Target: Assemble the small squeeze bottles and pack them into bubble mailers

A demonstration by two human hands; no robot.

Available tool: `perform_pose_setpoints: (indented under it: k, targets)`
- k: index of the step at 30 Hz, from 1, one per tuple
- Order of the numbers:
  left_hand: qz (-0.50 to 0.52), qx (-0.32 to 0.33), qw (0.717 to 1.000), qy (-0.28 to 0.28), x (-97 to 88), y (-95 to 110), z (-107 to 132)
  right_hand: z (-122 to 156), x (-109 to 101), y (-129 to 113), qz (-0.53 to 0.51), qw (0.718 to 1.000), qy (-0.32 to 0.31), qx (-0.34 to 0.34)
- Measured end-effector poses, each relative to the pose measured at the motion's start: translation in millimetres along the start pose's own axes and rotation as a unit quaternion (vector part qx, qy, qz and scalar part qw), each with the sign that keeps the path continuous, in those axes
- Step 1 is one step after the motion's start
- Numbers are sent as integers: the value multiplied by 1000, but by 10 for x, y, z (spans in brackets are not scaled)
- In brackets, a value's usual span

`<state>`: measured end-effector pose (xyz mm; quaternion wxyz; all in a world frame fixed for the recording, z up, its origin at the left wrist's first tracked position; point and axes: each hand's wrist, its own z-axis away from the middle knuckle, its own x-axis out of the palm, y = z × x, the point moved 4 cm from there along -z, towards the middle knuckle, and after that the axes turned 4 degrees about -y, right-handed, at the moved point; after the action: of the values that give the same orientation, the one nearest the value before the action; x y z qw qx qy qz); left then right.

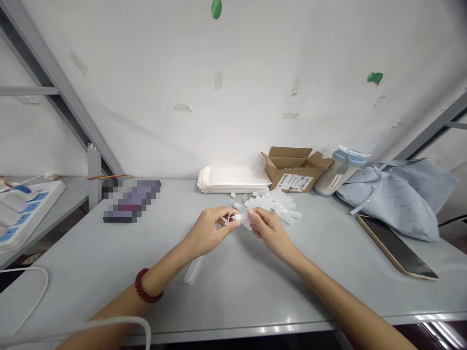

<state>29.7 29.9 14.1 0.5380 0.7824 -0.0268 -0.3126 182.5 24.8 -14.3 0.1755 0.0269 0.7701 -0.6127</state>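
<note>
Between finger and thumb, my left hand (211, 231) pinches a small white plastic cap (237, 217) with a thin white loop on it. My right hand (269, 230) is closed on the translucent body of what looks like the same small piece, just to the right of the cap. Both hands meet above the grey table, in front of a pile of translucent plastic pieces (277, 200). A single translucent tube (193, 270) lies on the table beside my left forearm. My fingers partly hide the held piece.
Behind the pile are a stack of white trays (235, 180) and an open cardboard box (295, 177). A tumbler (339, 172), a light blue cloth bag (394, 197) and a phone (397, 248) stand or lie rightward. At left are a blurred dark object (133, 201) and a power strip (29, 214).
</note>
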Motion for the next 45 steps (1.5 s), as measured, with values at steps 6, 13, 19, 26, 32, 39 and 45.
perform_pose_setpoints:
  k: [6,13,19,26,32,39,45]
  targets:
    - [78,-92,992,-30,17,-91,-25,42,-6,-67,75,996,16,-44]
    - [146,-126,980,-57,63,-141,-16,73,-6,-146,112,989,24,-88]
    - [48,-82,994,-49,68,-61,14,66,-7,-136,123,988,27,-88]
    - [-128,43,991,9,75,-13,29,19,6,-33,77,996,15,-33]
    - [-200,157,966,39,108,-22,61,-8,15,41,13,1000,2,12]
    - [-280,212,936,36,172,-33,95,-30,40,77,-96,993,-9,71]
    - [-127,44,991,-1,98,-53,16,-13,51,35,-101,994,13,39]
